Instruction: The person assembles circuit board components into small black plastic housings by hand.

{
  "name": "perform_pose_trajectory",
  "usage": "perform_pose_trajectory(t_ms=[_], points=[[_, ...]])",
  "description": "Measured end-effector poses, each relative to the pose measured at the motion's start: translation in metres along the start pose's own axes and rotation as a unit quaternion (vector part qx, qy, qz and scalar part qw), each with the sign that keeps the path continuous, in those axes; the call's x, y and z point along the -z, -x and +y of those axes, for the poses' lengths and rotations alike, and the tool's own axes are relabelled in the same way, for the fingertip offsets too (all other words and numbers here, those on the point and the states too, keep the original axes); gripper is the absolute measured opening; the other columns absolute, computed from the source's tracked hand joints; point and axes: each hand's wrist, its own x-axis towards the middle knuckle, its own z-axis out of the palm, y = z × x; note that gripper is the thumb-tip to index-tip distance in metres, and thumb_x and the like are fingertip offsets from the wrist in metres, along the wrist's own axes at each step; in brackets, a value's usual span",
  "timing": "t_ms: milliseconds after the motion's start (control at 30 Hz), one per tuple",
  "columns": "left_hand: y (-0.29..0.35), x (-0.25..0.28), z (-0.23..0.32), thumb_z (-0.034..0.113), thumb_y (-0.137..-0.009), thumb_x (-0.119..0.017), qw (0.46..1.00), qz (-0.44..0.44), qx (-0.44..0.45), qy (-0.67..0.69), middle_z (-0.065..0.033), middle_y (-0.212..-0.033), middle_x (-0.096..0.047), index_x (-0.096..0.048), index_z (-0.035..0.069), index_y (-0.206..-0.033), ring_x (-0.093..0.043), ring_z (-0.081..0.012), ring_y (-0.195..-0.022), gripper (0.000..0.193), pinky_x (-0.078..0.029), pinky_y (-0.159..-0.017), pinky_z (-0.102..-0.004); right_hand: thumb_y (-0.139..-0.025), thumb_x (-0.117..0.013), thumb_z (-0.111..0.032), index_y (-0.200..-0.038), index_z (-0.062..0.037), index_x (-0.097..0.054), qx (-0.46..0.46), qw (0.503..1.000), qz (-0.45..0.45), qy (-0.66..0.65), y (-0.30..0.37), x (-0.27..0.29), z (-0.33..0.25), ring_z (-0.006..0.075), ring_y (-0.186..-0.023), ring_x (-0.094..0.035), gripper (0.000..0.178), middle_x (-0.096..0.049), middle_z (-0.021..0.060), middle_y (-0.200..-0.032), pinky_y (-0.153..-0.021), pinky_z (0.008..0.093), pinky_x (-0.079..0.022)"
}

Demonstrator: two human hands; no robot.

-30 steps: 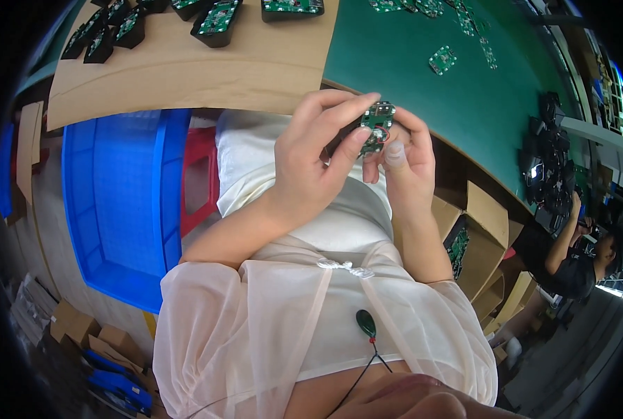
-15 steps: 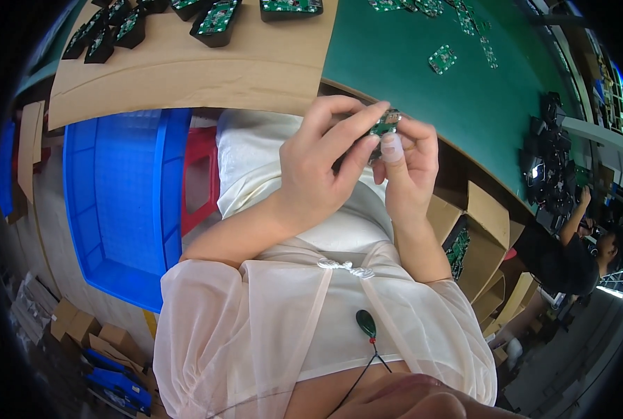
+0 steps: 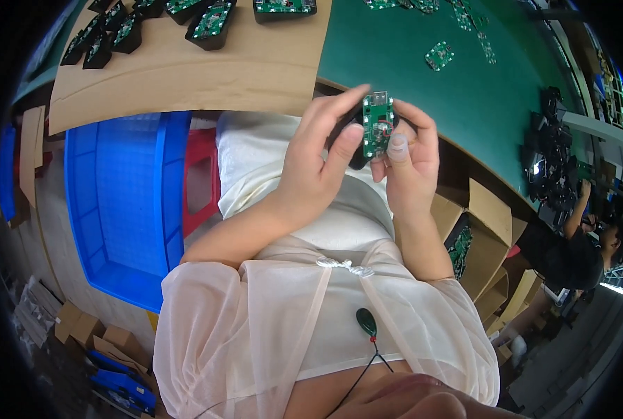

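Note:
A green circuit board faces up in a black plastic housing, held over my lap at the table's front edge. A metal port shows at the board's far end, and a bit of red wire near its middle. My left hand is closed round the housing's left side, its thumb on the near face and its index finger at the top corner. On the other side, my right hand grips the same piece, fingers behind it and a pale-wrapped thumb by the board's right edge.
Several black housings with green boards stand on a cardboard sheet at the far left. Loose boards lie on the green tabletop. A blue crate is at left, an open carton at right. Another person is far right.
The piece in my hands has turned so that the board's component side and the black housing now show. My left fingers have shifted off the board's face to its side.

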Motion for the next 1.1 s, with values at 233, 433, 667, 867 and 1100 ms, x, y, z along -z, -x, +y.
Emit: perform_pose_trajectory(t_ms=[233,433,667,867,1100], points=[[-0.001,0.016,-0.002,0.008,-0.089,-0.049,0.975,-0.073,0.19,0.086,-0.0069,-0.11,-0.054,-0.044,0.0,-0.124,-0.053,-0.0114,-0.093,0.037,-0.044,-0.079,-0.0244,-0.085,-0.057,-0.005,-0.114,-0.0017,-0.045,0.092,0.989,-0.024,0.114,0.011,0.013,0.004,0.0088,-0.053,-0.048,0.032,-0.055,0.0049,-0.075,-0.047,0.0181,-0.039],[-0.008,0.019,-0.007,0.001,-0.084,-0.054,0.922,-0.13,0.273,0.243,-0.0051,-0.098,-0.059,-0.048,0.001,-0.112,-0.058,-0.0149,-0.094,0.029,-0.046,-0.081,-0.0246,-0.069,-0.065,0.003,-0.092,-0.0033,-0.063,0.248,0.876,-0.153,0.384,0.009,0.017,-0.004,0.014,-0.055,-0.054,0.023,-0.057,0.0052,-0.066,-0.049,0.0243,-0.04],[-0.002,0.01,-0.007,0.007,-0.088,-0.053,0.957,-0.088,0.198,0.193,-0.0054,-0.1,-0.059,-0.046,0.0,-0.114,-0.058,-0.013,-0.094,0.028,-0.046,-0.081,-0.0249,-0.062,-0.069,-0.003,-0.089,-0.0087,-0.065,0.395,0.688,-0.124,0.596,0.002,0.021,-0.021,0.0134,-0.045,-0.046,0.029,-0.054,0.001,-0.061,-0.044,0.0259,-0.028],[0.0,0.014,0.008,0.012,-0.09,-0.051,0.944,-0.112,0.228,0.211,-0.0076,-0.107,-0.056,-0.039,-0.003,-0.124,-0.054,-0.0101,-0.096,0.038,-0.045,-0.082,-0.0239,-0.067,-0.069,-0.002,-0.086,-0.0061,-0.061,0.364,0.763,-0.037,0.532,-0.003,0.015,-0.016,0.0137,-0.047,-0.048,0.02,-0.056,0.002,-0.06,-0.045,0.0258,-0.029],[0.001,0.011,0.006,0.009,-0.088,-0.054,0.944,-0.093,0.201,0.245,-0.0098,-0.111,-0.055,-0.037,-0.004,-0.125,-0.054,-0.0119,-0.099,0.042,-0.045,-0.084,-0.0244,-0.063,-0.069,0.0,-0.087,-0.0065,-0.062,0.376,0.743,-0.063,0.55,-0.004,0.013,-0.018,0.0132,-0.049,-0.051,0.025,-0.056,0.0014,-0.061,-0.045,0.026,-0.029]])
